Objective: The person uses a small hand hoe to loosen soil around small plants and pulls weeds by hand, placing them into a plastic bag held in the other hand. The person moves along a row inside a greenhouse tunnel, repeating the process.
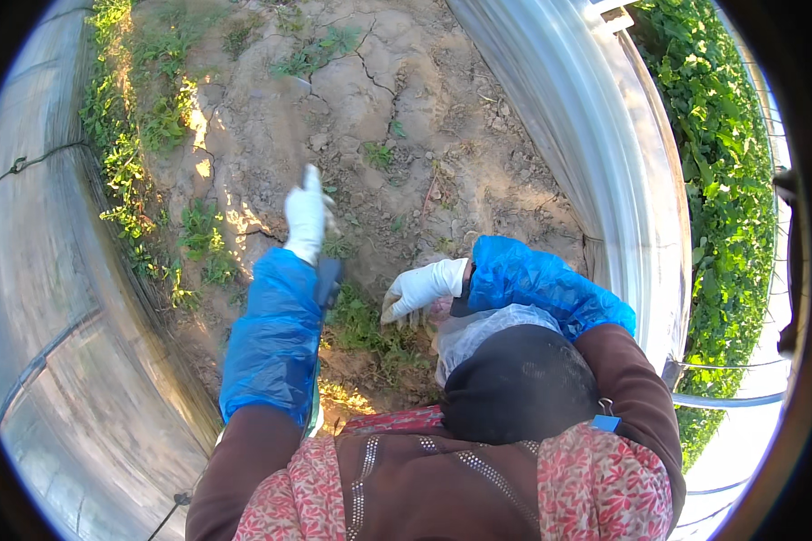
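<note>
My left hand (304,216), in a white glove below a blue plastic sleeve cover (271,331), reaches over cracked soil (352,101) with its index finger extended and other fingers apart. Nothing shows in it; it is slightly blurred. Lower and to the right, my right hand (419,291), also in a white glove, bends downwards above green weeds (358,321). Its fingertips are partly hidden, so whether it grips anything is unclear. A dark rounded cloth covering (521,385) and thin white plastic (477,331) lie close to the right forearm. A dark shoe-like object (328,280) shows beside the left wrist.
Plastic sheeting (34,223) with cords curves along the left, and translucent sheeting (582,108) runs along the right. Dense leafy plants (731,169) stand beyond the right sheeting. Weeds (122,162) grow by the left edge, with small tufts (379,155) in the soil.
</note>
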### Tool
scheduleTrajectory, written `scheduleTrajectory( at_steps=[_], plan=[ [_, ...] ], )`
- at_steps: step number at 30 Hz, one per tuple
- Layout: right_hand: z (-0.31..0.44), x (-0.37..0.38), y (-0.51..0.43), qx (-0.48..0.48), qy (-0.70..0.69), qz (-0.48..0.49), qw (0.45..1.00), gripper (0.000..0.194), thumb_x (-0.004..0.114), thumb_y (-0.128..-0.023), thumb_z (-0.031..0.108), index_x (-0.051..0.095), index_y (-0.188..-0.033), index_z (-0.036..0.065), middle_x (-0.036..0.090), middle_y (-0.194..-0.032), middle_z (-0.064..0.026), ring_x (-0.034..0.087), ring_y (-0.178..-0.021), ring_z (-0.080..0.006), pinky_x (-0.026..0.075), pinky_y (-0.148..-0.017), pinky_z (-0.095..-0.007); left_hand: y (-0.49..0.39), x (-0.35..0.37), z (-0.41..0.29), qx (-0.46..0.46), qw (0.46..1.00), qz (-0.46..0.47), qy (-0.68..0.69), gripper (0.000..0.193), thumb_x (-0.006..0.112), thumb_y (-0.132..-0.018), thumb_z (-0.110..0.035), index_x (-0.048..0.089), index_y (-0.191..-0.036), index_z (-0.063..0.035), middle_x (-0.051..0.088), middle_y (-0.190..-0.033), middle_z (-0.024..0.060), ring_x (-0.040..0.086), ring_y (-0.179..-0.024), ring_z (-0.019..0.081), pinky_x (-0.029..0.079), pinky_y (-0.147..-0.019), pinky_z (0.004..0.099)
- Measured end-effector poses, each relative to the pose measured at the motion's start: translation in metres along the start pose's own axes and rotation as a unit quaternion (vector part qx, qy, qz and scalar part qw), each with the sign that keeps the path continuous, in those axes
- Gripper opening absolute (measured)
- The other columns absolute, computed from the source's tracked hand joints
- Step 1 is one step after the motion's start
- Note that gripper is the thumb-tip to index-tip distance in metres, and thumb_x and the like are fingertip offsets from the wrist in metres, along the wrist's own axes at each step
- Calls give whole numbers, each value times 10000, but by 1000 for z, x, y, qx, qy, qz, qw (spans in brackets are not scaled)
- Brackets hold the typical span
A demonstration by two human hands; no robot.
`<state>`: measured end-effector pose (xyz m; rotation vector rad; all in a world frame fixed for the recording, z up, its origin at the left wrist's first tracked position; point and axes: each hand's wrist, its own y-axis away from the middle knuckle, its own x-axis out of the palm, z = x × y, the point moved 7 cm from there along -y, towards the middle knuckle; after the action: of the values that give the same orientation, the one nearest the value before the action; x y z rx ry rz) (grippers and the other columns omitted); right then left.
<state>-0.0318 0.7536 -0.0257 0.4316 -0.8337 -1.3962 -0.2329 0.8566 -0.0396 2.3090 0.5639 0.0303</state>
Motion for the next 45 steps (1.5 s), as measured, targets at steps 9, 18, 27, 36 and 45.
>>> scheduleTrajectory(
  at_steps=[9, 18, 27, 36, 45],
  plan=[
    [-68, 11, 18, 209, -84, 56, 973, 489, 525, -931, 564, 734, -1017, 131, 723, -884, -36, 667, -794, -202, 502, -761, -425, 1, -19, 21, -40, 996, 36, -68, 624, 556, -894, -618, 563, -723, -17, 493, -500, 50, 456, -348, 156, 440, -353, 321],
    [-69, 9, 13, 181, -78, 27, 980, 427, 530, -961, 474, 719, -991, 92, 706, -719, -73, 673, -606, -212, 555, -565, -373, 33, 31, 48, -72, 940, 104, -317, 585, 542, -913, -570, 604, -930, 12, 578, -635, 88, 560, -439, 214, 484, -379, 364],
    [-69, 12, 14, 185, -120, 27, 975, 440, 537, -953, 473, 721, -991, 75, 708, -713, -73, 655, -550, -208, 550, -522, -356, -20, 34, 0, -34, 982, 111, -149, 601, 519, -918, -595, 593, -786, -12, 585, -568, 86, 534, -394, 226, 484, -426, 383],
    [-67, 10, 15, 176, -94, 29, 979, 438, 496, -981, 454, 717, -993, 76, 717, -720, -71, 662, -549, -203, 551, -519, -361, 26, -5, 46, -79, 997, 21, 1, 572, 556, -910, -565, 547, -764, -12, 482, -503, 62, 467, -362, 179, 453, -352, 363],
    [-69, 14, 15, 199, -82, 36, 976, 423, 501, -976, 448, 728, -1003, 92, 725, -763, -65, 678, -621, -209, 556, -580, -374, 55, -27, 67, 35, 981, 50, 184, 648, 508, -920, -614, 505, -641, -28, 433, -394, 68, 430, -264, 200, 453, -292, 384]
  ],
)
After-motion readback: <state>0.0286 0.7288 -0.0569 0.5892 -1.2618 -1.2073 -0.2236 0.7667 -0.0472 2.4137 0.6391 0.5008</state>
